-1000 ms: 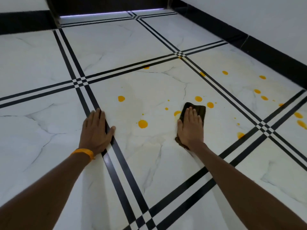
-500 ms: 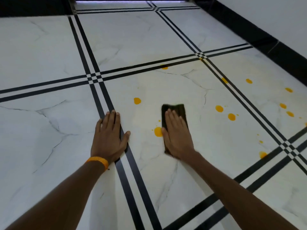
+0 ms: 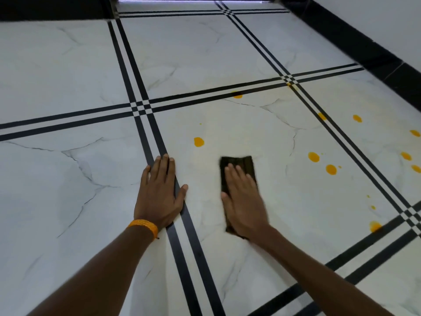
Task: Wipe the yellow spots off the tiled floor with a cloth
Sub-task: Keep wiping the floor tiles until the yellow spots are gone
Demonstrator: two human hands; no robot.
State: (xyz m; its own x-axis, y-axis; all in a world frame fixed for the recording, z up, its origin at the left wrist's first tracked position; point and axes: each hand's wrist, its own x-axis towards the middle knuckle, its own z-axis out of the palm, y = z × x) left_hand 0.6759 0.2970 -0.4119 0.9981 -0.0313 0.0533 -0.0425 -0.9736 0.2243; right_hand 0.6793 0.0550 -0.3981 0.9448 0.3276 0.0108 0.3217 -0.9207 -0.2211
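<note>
The dark cloth [image 3: 238, 161] lies beneath the right hand [image 3: 245, 202], its blurred fingers [image 3: 238, 176] seemingly straight.

Right hand [image 3: 245, 201] motion-blurred, finger outlines soft. Cloth [image 3: 238, 161] mostly hidden beneath it; only far end and thin left strip show. Tiled floor [image 3: 296, 213] under cloth unseen. Yellow spot [image 3: 417, 169] cut by right picture edge. Left forearm [image 3: 102, 270], right forearm [image 3: 319, 277] cut by bottom edge. Specks [image 3: 368, 196] too small to make out.

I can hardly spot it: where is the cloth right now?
Head view, just right of centre: the cloth lies on the floor under the right hand, with a yellow spot beyond it to the left.
</note>
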